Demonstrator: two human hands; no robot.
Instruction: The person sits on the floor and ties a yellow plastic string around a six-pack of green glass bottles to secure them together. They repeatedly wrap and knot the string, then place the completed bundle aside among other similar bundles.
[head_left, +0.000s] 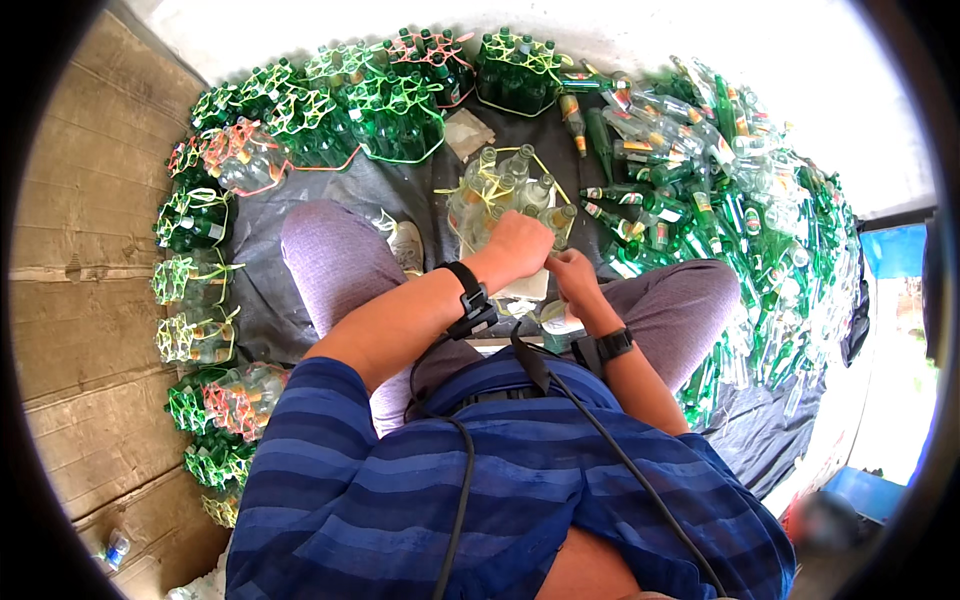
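Between my knees stands a group of clear glass bottles (516, 187), upright and partly laced with a yellow-green plastic strap (491, 191) around and between their necks. My left hand (527, 241) is closed at the near right side of the group, above the bottles. Close beside it, my right hand (576, 279) has its thumb and fingers pinched together. Whatever lies between the fingers of either hand is too small or hidden to tell. Under the bottles, a pale board (527, 287) shows at the near edge.
Strapped bundles of green bottles (397, 127) line the back and left side, beside a cardboard wall (82, 300). A large heap of loose green and clear bottles (720, 195) lies at the right. Dark sheeting (270, 247) covers the floor. A cardboard piece (467, 133) lies behind the group.
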